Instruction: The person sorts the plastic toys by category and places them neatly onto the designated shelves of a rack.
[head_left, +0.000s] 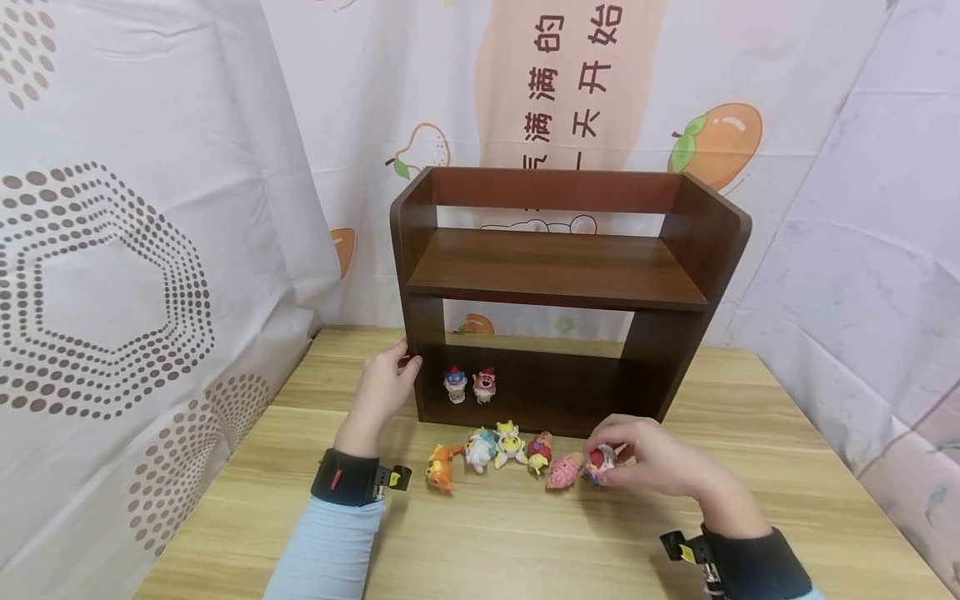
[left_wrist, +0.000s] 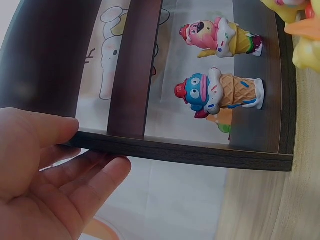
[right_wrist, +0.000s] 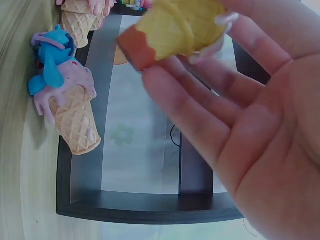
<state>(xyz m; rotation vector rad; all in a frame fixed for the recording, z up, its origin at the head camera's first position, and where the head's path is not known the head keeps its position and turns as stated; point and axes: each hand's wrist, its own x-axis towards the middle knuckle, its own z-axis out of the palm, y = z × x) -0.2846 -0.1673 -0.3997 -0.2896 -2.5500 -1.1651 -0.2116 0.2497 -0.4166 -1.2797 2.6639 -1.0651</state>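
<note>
My left hand (head_left: 380, 392) grips the front edge of the left side panel of a dark brown two-tier wooden shelf (head_left: 555, 267), thumb and fingers on either side of it. Between the fingers of my right hand (head_left: 652, 458) is an ice-cream-cone figurine (right_wrist: 180, 30) with a yellow cone and a brown tip, its top mostly hidden. A blue figurine on a waffle cone (right_wrist: 75, 120) lies beside that hand on the table. Upright on the lower shelf board stand a blue figurine with a red hat (left_wrist: 220, 94) and a pink bear figurine (left_wrist: 222, 39).
Before the shelf, several figurines lie in a row on the wooden table (head_left: 465, 542): an orange one (head_left: 440, 468), a white-and-blue one (head_left: 480, 448), a yellow one (head_left: 510, 447), a red-and-yellow one (head_left: 539, 452) and a pink one (head_left: 562, 472). Printed cloth (head_left: 360, 100) hangs behind.
</note>
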